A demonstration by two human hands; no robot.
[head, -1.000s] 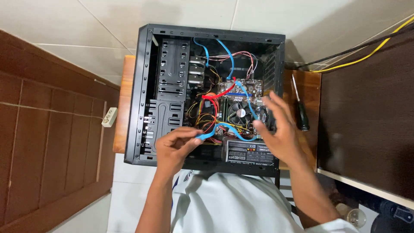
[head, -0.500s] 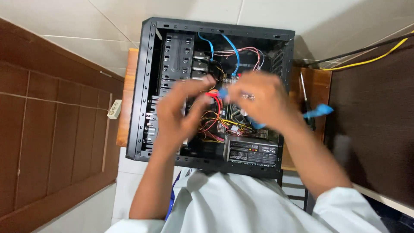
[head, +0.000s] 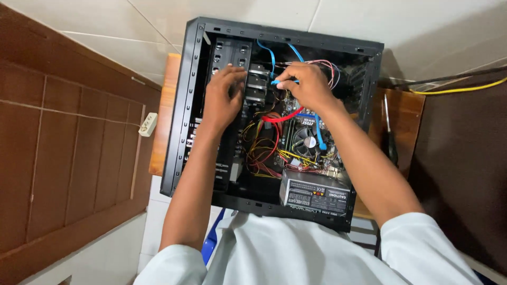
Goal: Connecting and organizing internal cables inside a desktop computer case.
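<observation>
Pale tiled floor, wooden table (head: 161, 113): open black steel computer case (head: 182, 113); right hand (head: 305, 84) pinches blue flat data cable (head: 278, 82) at drive bay; left hand (head: 222, 100) braces silver drive (head: 257, 84); seat connector squarely, unforced.

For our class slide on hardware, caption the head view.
Left hand at the drive bay, right hand pinching a blue cable inside an open computer case.

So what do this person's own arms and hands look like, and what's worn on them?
Both hands, the left hand and the right hand, are bare: no gloves, rings or watch show. The forearms are uncovered; short pale grey-white sleeves end above the elbows.
</observation>
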